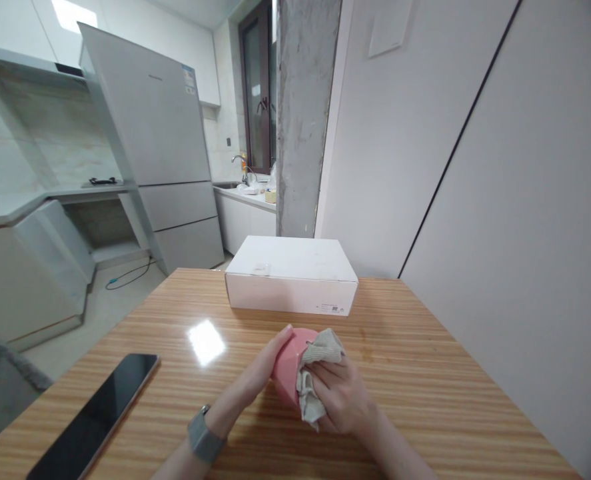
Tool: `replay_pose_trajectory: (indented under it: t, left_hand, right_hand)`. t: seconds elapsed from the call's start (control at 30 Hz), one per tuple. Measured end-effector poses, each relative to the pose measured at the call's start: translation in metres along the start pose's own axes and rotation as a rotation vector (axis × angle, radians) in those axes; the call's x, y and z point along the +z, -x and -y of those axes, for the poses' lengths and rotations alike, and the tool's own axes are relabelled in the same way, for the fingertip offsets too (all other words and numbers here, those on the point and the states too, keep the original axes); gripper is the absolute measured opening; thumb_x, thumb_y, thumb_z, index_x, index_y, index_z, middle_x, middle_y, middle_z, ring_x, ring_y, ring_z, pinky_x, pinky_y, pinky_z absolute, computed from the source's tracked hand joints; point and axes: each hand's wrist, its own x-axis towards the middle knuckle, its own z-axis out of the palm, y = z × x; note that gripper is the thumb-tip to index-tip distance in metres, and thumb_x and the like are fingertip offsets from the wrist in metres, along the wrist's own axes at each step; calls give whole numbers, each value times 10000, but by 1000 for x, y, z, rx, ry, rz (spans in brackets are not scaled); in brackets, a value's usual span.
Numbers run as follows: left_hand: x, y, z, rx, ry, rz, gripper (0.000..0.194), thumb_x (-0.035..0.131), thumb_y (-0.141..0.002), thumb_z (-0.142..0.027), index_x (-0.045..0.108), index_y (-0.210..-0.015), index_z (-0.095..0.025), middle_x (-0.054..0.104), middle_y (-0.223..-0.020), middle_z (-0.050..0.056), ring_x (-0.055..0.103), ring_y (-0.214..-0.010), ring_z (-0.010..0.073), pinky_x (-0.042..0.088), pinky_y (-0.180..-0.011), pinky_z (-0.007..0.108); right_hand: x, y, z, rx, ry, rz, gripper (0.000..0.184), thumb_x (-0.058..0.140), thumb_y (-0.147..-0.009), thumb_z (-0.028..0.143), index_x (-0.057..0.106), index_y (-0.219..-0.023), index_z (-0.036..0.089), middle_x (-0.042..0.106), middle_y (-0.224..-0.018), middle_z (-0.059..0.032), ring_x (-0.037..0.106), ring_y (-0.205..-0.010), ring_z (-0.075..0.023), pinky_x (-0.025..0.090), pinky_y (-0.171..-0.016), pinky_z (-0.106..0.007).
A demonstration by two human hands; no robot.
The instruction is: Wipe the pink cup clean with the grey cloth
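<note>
Left hand [265, 363] curled round pink container [288, 372], right hand [344, 397] clutching cloth [325, 347], tabletop [440, 377] stretching right to its edge

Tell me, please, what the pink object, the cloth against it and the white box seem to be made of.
The pink object: perhaps plastic or glazed ceramic; its smooth, even, slightly shiny surface fits both.
The cloth: fabric, possibly cotton, with a matte finish; soft folds and faint ribbing show it.
The white box: probably cardboard, smooth-finished; crisp edges and printed marks suggest it.

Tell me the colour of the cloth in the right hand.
The cloth is light greyish beige, seen best in the head view.
</note>
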Motion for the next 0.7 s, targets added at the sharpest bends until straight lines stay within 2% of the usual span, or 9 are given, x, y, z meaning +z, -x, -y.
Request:
replay_pose_trajectory:
  t: [0.17,0.27,0.37,0.43,0.53,0.7]
  left_hand:
    - [-2,3,-6,63,-204,31,534,471,-842,-596,728,-938,-138,736,-919,54,580,-1040,256,370,-969,343]
    - [-4,1,2,163,-289,13,529,433,-865,-580,730,-887,-143,733,-878,48,592,-947,244,403,-905,333]
    - [-5,-3,15,242,-302,-38,502,448,-859,-569,724,-854,-149,725,-907,48,582,-911,234,403,-893,333]
    - [-5,-6,23,215,-226,-74,486,490,-831,-570,718,-861,-141,719,-922,52,571,-937,238,382,-932,346]
    - [-1,-10,27,118,-84,-68,539,495,-800,-605,710,-884,-119,717,-908,67,573,-967,253,363,-971,383]
    - [4,-6,10,27,22,47,622,465,-795,-659,703,-960,-109,723,-959,88,589,-1029,267,334,-1020,399]
  right_hand:
    - [-2,-2,-3,29,-27,22,287,353,-877,275,612,-903,154,699,-806,-123,621,-781,-252,487,-762,-399]
    - [-5,-2,-8,59,-52,21,286,340,-890,279,601,-899,164,700,-793,-111,632,-749,-241,498,-738,-388]
    - [-8,-1,-11,115,-57,20,285,337,-887,265,592,-952,154,706,-852,-122,642,-801,-251,496,-777,-407]
    - [-10,0,-11,122,-37,17,288,342,-888,262,589,-982,150,710,-885,-126,645,-841,-257,487,-801,-416]
    - [-11,1,-8,81,2,27,286,359,-882,268,598,-991,155,717,-898,-122,645,-869,-260,475,-811,-409]
    - [-2,2,1,17,-21,56,268,400,-850,263,603,-984,151,715,-867,-131,624,-849,-261,463,-802,-394]
